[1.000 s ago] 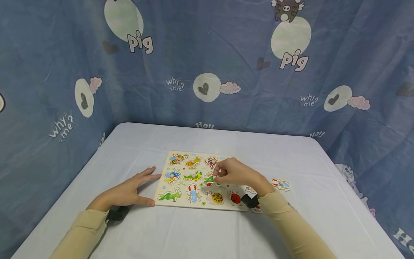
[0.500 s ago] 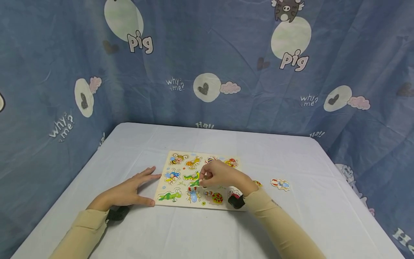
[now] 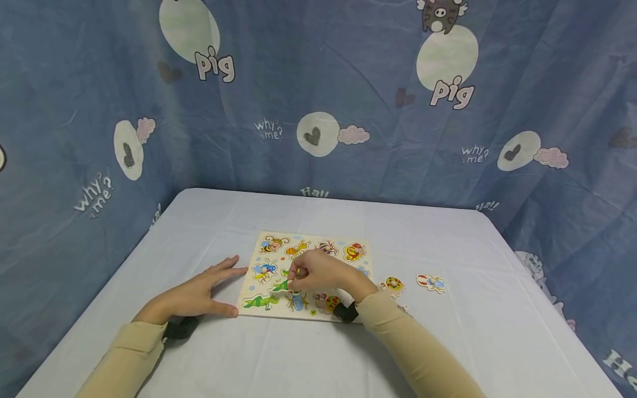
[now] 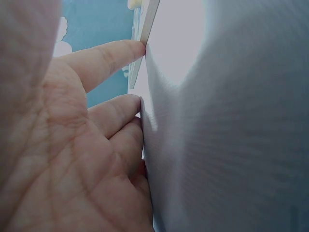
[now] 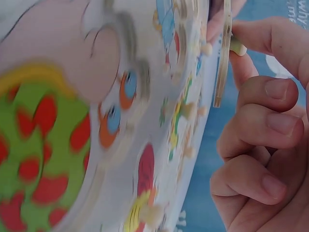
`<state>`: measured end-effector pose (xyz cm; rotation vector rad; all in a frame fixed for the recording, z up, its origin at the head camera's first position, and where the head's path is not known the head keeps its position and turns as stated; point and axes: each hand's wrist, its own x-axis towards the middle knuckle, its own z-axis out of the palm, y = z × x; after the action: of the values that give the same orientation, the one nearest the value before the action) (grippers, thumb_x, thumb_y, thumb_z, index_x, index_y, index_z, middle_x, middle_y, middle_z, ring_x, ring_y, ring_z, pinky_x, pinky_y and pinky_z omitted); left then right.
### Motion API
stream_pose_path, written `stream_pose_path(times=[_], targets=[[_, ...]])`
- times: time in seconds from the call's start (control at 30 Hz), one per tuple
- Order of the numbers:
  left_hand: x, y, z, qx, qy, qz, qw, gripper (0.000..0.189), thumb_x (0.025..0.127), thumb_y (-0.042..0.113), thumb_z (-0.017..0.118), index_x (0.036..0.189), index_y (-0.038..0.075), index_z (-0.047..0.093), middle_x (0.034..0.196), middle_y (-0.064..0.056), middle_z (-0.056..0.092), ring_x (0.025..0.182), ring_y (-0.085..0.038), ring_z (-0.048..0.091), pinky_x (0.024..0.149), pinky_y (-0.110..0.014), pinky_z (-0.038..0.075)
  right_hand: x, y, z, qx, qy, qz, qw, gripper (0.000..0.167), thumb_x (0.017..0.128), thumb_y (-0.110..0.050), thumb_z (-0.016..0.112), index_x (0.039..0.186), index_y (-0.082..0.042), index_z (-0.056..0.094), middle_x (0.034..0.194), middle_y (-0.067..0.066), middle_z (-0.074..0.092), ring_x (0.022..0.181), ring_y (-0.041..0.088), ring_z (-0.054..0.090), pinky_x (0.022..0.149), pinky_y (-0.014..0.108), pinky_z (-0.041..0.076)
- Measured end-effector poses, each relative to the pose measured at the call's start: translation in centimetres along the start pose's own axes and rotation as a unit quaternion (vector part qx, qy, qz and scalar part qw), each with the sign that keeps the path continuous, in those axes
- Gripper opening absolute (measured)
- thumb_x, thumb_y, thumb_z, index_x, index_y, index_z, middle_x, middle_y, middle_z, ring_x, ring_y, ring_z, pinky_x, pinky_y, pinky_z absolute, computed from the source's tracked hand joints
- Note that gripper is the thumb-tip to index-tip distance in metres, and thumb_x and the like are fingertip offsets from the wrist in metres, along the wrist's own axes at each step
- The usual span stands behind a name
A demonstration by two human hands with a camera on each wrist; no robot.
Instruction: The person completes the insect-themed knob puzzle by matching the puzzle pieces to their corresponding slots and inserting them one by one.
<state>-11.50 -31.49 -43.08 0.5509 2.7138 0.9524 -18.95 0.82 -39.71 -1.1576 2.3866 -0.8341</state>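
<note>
A wooden knob puzzle board with insect pictures lies on the table. My left hand rests at its left side, fingers spread; in the left wrist view a fingertip touches the board's edge. Over the lower left of the board, my right hand pinches a green grasshopper puzzle piece. The right wrist view has this piece edge-on, its knob between thumb and finger, apart from the board. Below it on the board is the grasshopper picture. The right hand hides the board's middle.
To the board's right lie a loose snail piece and a blue beetle piece. Another loose piece is mostly hidden by the right sleeve. A patterned blue curtain hangs behind the white-covered table.
My right hand has moved left across the board with the grasshopper piece, from right of the middle toward the lower left. The left hand has stayed in place.
</note>
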Motion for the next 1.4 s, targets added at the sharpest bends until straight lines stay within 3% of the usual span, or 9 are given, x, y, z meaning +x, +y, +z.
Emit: stream_pose_path(times=[0.33, 0.5, 0.8, 1.1, 1.4], targets=[[0.2, -0.1, -0.1, 0.0, -0.007, -0.005, 1.0, 0.099, 0.08, 0.051, 0.093, 0.162, 0.015, 0.049, 0.177, -0.029, 0.017, 0.16, -0.062, 0.016, 0.117, -0.087, 0.021, 1.5, -0.9, 1.4, 0.029, -0.018, 0.007, 0.9994, 0.008, 0.098, -0.02, 0.079, 0.092, -0.017, 0.075, 0.06, -0.011, 0.046, 0.054, 0.002, 0.037, 0.057, 0.02, 0.033], [0.1, -0.1, -0.1, -0.002, -0.006, -0.002, 1.0, 0.099, 0.08, 0.052, 0.092, 0.162, 0.015, 0.049, 0.177, -0.029, 0.017, 0.16, -0.062, 0.015, 0.117, -0.087, 0.021, 2.2, -1.0, 2.0, 0.011, -0.028, -0.002, 0.9995, 0.009, 0.099, -0.021, 0.079, 0.092, -0.018, 0.074, 0.06, -0.012, 0.047, 0.053, 0.002, 0.037, 0.056, 0.019, 0.033], [0.0, 0.0, -0.2, -0.005, -0.006, 0.003, 1.0, 0.099, 0.081, 0.051, 0.092, 0.162, 0.014, 0.049, 0.177, -0.03, 0.017, 0.16, -0.062, 0.015, 0.117, -0.087, 0.021, 3.1, -2.0, 2.7, -0.027, -0.04, 0.004, 0.9988, 0.011, 0.099, -0.026, 0.081, 0.091, -0.021, 0.074, 0.066, -0.015, 0.062, 0.056, -0.001, 0.048, 0.059, 0.017, 0.041], [0.1, -0.1, -0.1, -0.008, -0.006, -0.001, 1.0, 0.098, 0.081, 0.049, 0.093, 0.161, 0.014, 0.049, 0.177, -0.03, 0.017, 0.16, -0.062, 0.015, 0.117, -0.087, 0.02, 3.6, -2.6, 3.2, -0.055, -0.047, -0.002, 0.9974, 0.011, 0.099, -0.027, 0.08, 0.092, -0.022, 0.074, 0.06, -0.015, 0.051, 0.052, -0.001, 0.043, 0.057, 0.016, 0.037], [0.1, -0.1, -0.1, -0.006, -0.009, 0.0, 0.9999, 0.098, 0.082, 0.05, 0.092, 0.162, 0.015, 0.049, 0.177, -0.03, 0.017, 0.16, -0.062, 0.015, 0.117, -0.087, 0.02, 3.5, -3.0, 3.0, -0.036, -0.053, -0.01, 0.9979, 0.012, 0.1, -0.023, 0.079, 0.091, -0.018, 0.074, 0.057, -0.014, 0.046, 0.049, -0.001, 0.039, 0.056, 0.017, 0.034]])
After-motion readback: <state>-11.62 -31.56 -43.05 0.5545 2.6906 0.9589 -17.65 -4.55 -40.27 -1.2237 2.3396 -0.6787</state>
